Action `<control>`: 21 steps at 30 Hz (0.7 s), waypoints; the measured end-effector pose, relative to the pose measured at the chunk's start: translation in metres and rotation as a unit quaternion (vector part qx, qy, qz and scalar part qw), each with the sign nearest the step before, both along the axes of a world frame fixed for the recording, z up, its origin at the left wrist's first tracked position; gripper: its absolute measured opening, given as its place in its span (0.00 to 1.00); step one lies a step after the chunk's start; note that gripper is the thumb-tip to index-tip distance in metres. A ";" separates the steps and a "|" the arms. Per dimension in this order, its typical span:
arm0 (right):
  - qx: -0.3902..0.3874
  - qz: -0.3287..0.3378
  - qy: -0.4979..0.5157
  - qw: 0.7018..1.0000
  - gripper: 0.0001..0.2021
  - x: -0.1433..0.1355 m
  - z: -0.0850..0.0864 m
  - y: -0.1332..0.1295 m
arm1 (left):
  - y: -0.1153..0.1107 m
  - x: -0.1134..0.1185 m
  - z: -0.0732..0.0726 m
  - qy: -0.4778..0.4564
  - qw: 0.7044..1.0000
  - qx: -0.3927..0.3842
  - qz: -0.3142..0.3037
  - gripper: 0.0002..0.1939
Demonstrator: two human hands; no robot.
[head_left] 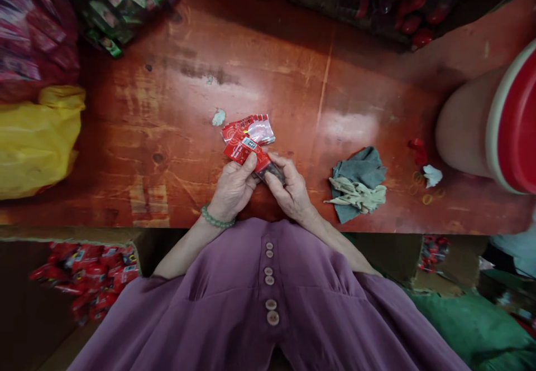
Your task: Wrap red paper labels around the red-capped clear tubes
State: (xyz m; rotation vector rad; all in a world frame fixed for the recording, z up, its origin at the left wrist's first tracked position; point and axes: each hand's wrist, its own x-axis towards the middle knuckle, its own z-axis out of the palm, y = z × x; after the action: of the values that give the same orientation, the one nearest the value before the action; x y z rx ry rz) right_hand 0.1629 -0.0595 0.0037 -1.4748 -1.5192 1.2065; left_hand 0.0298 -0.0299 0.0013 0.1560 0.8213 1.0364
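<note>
Near the front edge of the reddish wooden table, both my hands hold a small red packet with a dark, see-through end. My left hand, with a green bead bracelet at its wrist, pinches the red part between thumb and fingers. The fingers of my right hand close round the dark end. Just beyond the packet, a fanned stack of red and silvery wrappers lies flat on the table, partly covered by the packet's red top.
Grey-green cloths lie right of my hands; rubber bands and a white tub with a red lid are farther right. Bags, one yellow, stand at left. Red-tipped items lie at the back. A box of red packets sits below.
</note>
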 end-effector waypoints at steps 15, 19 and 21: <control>0.030 0.169 -0.030 0.985 0.30 0.018 0.004 0.006 | 0.002 -0.010 -0.005 0.044 0.998 0.027 -0.046 0.16; 0.046 0.192 -0.040 0.980 0.28 0.016 0.009 0.009 | 0.002 -0.012 -0.004 0.036 0.995 0.025 -0.086 0.17; 0.057 0.187 -0.024 0.980 0.26 0.015 0.011 0.011 | 0.002 -0.013 -0.005 0.036 0.995 0.024 -0.092 0.19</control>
State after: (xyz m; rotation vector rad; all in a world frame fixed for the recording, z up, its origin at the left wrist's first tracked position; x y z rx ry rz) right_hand 0.1781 -0.0485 0.0147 -1.1831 -1.9272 1.2745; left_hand 0.0172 -0.0275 -0.0033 0.3066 0.8303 0.8805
